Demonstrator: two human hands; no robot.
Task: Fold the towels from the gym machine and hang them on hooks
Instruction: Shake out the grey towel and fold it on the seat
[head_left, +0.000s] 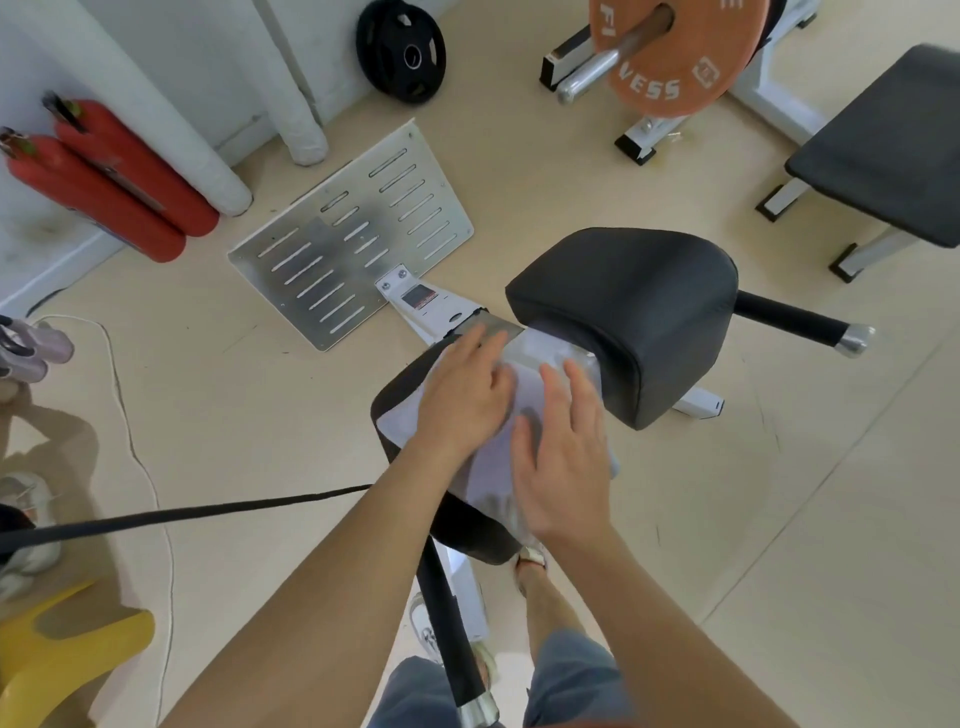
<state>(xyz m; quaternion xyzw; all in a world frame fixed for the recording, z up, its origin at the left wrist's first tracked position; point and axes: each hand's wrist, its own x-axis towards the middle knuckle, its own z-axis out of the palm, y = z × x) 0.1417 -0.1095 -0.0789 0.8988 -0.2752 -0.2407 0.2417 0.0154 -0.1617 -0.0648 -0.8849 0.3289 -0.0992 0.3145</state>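
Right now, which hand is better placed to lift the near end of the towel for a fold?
Probably right: the right hand lies flat just above the towel's near end, while the left hand presses farther up, toward the large black pad.

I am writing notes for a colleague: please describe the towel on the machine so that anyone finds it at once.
Find the gym machine mid-floor, with two black pads. On the nearer, lower pad lies the white towel, under the left hand and right hand. It is the only pale cloth among black padding.
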